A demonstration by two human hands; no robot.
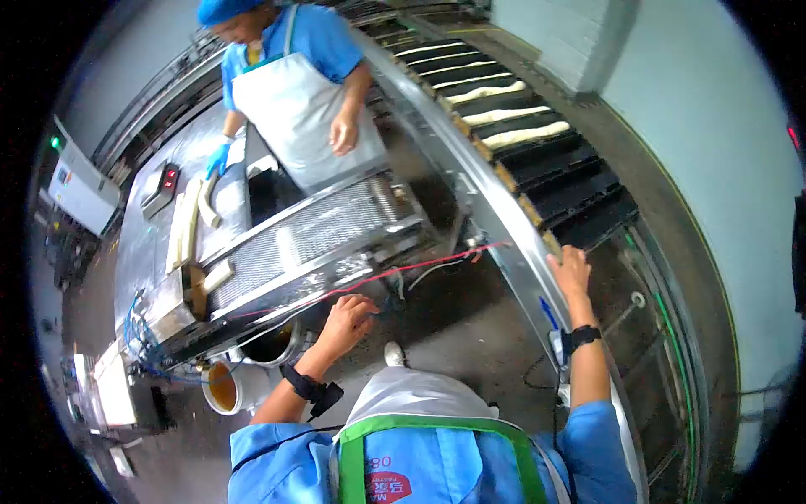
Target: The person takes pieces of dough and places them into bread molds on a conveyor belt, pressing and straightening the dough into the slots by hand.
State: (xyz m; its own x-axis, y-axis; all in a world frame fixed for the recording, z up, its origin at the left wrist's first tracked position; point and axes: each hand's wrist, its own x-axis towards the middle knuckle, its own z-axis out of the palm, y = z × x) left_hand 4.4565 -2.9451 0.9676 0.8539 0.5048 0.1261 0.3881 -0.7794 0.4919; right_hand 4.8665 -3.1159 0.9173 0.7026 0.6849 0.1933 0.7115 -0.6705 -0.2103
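My left hand (342, 328) hangs in the air beside the near side of a small metal mesh conveyor (323, 223), its fingers loosely bent and apart with nothing in them. A red cord (395, 271) runs just above that hand. My right hand (573, 273) is at the metal side rail (504, 218) of a longer line, fingers extended toward the black grooved trays (579, 189); whether it touches the rail I cannot tell. Long pale dough strips (527, 134) lie in the farther grooves, while the nearest grooves hold none. One short dough piece (220, 275) sits at the mesh conveyor's left end.
Across the conveyor stands a co-worker (294, 101), one blue-gloved hand (217, 160) at dough strips (191, 220) on a steel table (138, 244). A device with red digits (159, 189) rests there. Below are a bucket of amber liquid (223, 388) and blue tubing (143, 336).
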